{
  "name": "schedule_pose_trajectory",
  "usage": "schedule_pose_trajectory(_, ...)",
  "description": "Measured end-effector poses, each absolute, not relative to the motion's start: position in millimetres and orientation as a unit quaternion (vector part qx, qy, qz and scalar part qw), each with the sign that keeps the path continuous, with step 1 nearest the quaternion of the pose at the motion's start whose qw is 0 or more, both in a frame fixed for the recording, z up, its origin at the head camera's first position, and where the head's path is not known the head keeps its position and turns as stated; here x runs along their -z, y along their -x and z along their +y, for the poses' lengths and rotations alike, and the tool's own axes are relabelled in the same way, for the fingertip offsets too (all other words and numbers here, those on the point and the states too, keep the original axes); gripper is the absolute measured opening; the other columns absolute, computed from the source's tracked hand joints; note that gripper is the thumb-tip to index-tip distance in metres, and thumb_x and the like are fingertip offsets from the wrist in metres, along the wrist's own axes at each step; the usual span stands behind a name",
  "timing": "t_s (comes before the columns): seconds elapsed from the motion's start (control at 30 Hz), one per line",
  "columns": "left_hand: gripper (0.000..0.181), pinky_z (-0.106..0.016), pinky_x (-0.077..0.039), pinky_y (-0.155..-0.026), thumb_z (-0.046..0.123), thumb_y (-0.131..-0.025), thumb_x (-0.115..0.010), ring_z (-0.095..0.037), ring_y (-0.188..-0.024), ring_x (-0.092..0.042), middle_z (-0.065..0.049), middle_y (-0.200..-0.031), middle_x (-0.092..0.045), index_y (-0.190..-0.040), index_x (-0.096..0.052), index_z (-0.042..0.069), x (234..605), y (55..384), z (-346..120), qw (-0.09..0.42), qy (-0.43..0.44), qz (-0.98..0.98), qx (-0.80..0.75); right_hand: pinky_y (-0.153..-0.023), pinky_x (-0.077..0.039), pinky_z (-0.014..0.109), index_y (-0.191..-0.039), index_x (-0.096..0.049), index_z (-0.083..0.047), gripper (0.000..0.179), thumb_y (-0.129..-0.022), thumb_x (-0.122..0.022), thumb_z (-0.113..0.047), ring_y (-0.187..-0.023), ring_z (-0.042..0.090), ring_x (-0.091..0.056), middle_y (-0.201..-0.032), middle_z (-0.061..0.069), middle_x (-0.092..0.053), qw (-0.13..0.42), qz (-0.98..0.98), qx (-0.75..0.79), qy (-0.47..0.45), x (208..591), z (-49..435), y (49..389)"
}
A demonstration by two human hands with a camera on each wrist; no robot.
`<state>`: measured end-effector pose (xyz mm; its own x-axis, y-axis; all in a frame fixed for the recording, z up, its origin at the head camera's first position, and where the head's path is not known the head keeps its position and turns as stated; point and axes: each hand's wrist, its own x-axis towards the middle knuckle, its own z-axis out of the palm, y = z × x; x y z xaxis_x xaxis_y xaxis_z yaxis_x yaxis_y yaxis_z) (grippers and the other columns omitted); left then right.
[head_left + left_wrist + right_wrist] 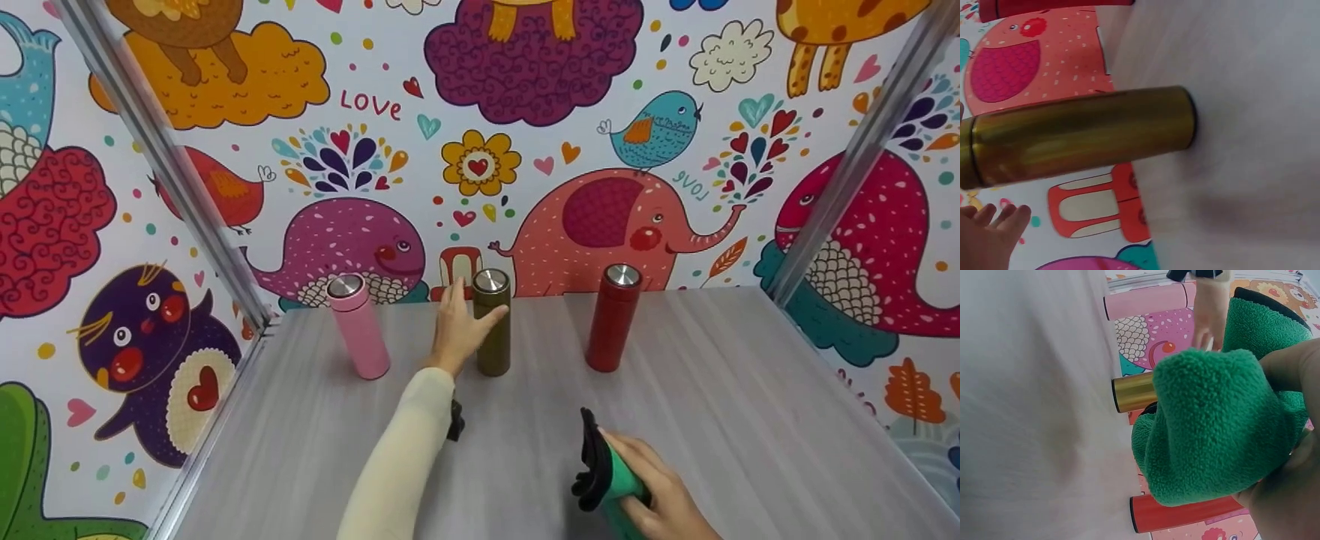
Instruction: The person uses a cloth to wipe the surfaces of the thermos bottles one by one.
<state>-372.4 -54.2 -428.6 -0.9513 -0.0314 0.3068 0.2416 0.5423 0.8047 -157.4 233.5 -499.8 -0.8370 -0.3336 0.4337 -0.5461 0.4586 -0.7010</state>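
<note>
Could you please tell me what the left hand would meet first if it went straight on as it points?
Probably the olive-green, metallic, cylindrical bottle just ahead of the left hand, though the depth between them is hard to judge.

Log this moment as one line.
left hand: at olive bottle, contact unclear | right hand: grips green cloth | pink bottle, red bottle: untouched | all three bottles: upright on table

Cream sleeve (403, 459), black wrist device (456, 421)
</note>
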Motion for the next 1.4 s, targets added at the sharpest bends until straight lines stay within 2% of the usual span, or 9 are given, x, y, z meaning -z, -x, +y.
schedule_pose_trajectory(0.2, 0.088, -0.051, -0.042, -0.106, 0.045, -0.087, -0.077, -0.035, -0.134, -0.046, -0.021, -0.149, -0.042, -0.152, -0.038, 0.002, 437.0, 377.6, -53.1, 0.159, 0.053, -0.858, 0.485, -0.1, -0.045, 0.025, -0.154, -0.042, -0.026, 0.086, -0.082, -0.062, 0.018, -0.126, 0.017, -0.051, -0.143, -0.006, -0.05, 0.084, -0.858, -0.455, -0.221, 494.9, 230.8, 155.0)
schedule_pose_trajectory(0.37, 0.08, -0.044, -0.046, -0.104, 0.044, -0.087, -0.077, -0.029, -0.127, -0.053, -0.016, -0.139, -0.053, -0.148, -0.045, 0.002, 437.7, 379.5, -59.5, 0.169, 0.063, -0.851, 0.494, -0.098, -0.045, 0.023, -0.152, -0.043, -0.029, 0.088, -0.081, -0.062, 0.019, -0.125, 0.015, -0.051, -0.143, -0.008, -0.051, 0.093, -0.854, -0.461, -0.225, 494.3, 229.3, 155.7)
schedule_pose_trajectory(0.6, 0.072, -0.039, -0.052, -0.097, 0.037, -0.086, -0.08, -0.028, -0.117, -0.059, -0.014, -0.126, -0.059, -0.142, -0.052, 0.002, 432.5, 365.8, -68.6, 0.198, 0.099, -0.839, 0.497, -0.098, -0.043, 0.019, -0.153, -0.043, -0.017, 0.09, -0.075, -0.059, 0.024, -0.124, 0.018, -0.052, -0.142, 0.0, -0.051, 0.138, -0.84, -0.449, -0.271, 497.8, 230.5, 158.9)
schedule_pose_trajectory(0.83, 0.073, -0.035, -0.055, -0.091, 0.042, -0.084, -0.081, -0.023, -0.113, -0.061, -0.009, -0.127, -0.06, -0.141, -0.054, 0.005, 422.4, 322.6, -78.3, 0.21, 0.153, -0.819, 0.512, -0.093, -0.045, 0.02, -0.153, -0.043, -0.021, 0.091, -0.075, -0.058, 0.024, -0.117, 0.015, -0.054, -0.141, -0.001, -0.052, 0.123, -0.842, -0.465, -0.244, 494.3, 232.2, 157.5)
schedule_pose_trajectory(0.97, 0.073, -0.028, -0.055, -0.089, 0.045, -0.082, -0.081, -0.017, -0.112, -0.061, -0.005, -0.128, -0.061, -0.14, -0.056, 0.008, 418.2, 288.8, -79.8, 0.209, 0.19, -0.809, 0.516, -0.092, -0.045, 0.018, -0.152, -0.045, -0.019, 0.091, -0.074, -0.059, 0.026, -0.115, 0.015, -0.055, -0.139, -0.001, -0.054, 0.139, -0.834, -0.475, -0.242, 492.4, 230.2, 158.0)
schedule_pose_trajectory(1.13, 0.07, -0.027, -0.055, -0.088, 0.044, -0.081, -0.082, -0.015, -0.108, -0.063, -0.001, -0.128, -0.062, -0.137, -0.059, 0.009, 422.0, 248.4, -78.4, 0.193, 0.224, -0.796, 0.529, -0.09, -0.045, 0.016, -0.15, -0.048, -0.011, 0.09, -0.07, -0.063, 0.029, -0.115, 0.015, -0.056, -0.137, 0.004, -0.055, 0.177, -0.826, -0.471, -0.256, 494.6, 225.2, 159.9)
schedule_pose_trajectory(1.4, 0.066, -0.029, -0.056, -0.086, 0.038, -0.082, -0.083, -0.016, -0.11, -0.063, 0.0, -0.126, -0.062, -0.137, -0.059, 0.011, 438.4, 218.1, -70.8, 0.162, 0.258, -0.774, 0.555, -0.099, -0.042, 0.018, -0.151, -0.043, -0.006, 0.085, -0.075, -0.06, 0.028, -0.123, 0.018, -0.053, -0.14, 0.011, -0.052, 0.175, -0.8, -0.506, -0.272, 483.0, 218.7, 162.9)
